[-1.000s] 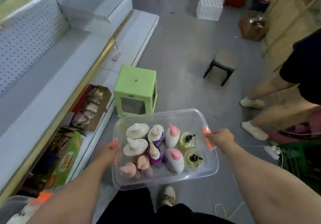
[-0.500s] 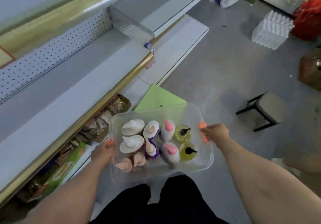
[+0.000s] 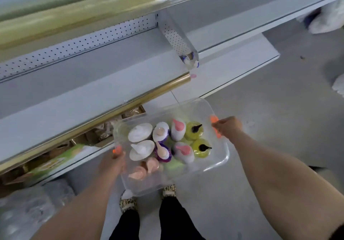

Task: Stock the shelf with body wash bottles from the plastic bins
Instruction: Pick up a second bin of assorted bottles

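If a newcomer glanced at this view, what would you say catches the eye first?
The clear plastic bin at centre, gripped by the left hand and right hand at its orange handles, packed with upright, colourful pump bottles. Left of it runs a grey shelf with a gold edge strip.

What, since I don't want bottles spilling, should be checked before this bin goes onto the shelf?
1. Left hand grip on the bin at its orange handle: ok, fingers curled there.
2. Right hand grip on the opposite handle: ok.
3. Bottles upright inside the bin: ok.
4. Landing space on the grey shelf: ok, bare where visible.
5. Bin bottom higher than the shelf's gold edge: cannot tell.
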### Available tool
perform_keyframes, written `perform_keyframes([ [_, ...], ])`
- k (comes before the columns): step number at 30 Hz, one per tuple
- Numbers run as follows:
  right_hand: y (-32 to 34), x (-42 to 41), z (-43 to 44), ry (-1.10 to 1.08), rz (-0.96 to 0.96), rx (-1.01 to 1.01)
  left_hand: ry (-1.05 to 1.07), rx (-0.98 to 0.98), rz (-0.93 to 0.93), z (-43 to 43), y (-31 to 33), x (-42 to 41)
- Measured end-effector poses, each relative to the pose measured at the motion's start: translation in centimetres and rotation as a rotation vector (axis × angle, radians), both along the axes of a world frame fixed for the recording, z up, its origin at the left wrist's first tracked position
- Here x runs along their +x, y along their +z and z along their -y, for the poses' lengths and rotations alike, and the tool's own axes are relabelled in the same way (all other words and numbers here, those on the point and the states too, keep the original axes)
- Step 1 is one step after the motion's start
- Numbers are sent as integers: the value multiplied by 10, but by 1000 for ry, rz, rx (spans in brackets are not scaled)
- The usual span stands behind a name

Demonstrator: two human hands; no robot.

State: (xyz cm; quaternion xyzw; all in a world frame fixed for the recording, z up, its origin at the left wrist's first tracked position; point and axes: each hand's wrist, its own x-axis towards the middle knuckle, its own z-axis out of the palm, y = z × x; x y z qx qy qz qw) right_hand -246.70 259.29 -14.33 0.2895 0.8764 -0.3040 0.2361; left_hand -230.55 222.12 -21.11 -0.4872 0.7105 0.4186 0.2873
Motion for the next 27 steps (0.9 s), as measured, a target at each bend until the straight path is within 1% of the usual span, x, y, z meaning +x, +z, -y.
perform_keyframes([
  [1, -4, -14, -2, 20, -8, 5, 24, 8, 12, -6, -4, -5],
  [4, -19, -45, -8, 58, -32, 23, 107, -52, 29, -28, -8, -13],
  [7, -40, -63, -15, 68, -41, 8, 174, -14, -30, -46, -13, -9],
  [12, -57, -73, -23, 85, -14, -14, 144, -7, -94, -49, -16, -14],
  [17, -59, -70, -24, 90, -25, 6, 180, -26, -112, -54, -18, -10],
  [19, -61, -69, -23, 99, -27, 16, 171, -34, -111, -55, -19, -10],
  [23, -62, -66, -24, 127, -54, 32, 110, -108, -83, -56, -21, -11],
  [27, -60, -62, -20, 212, -33, 66, 14, -169, 39, -57, -14, -22],
])
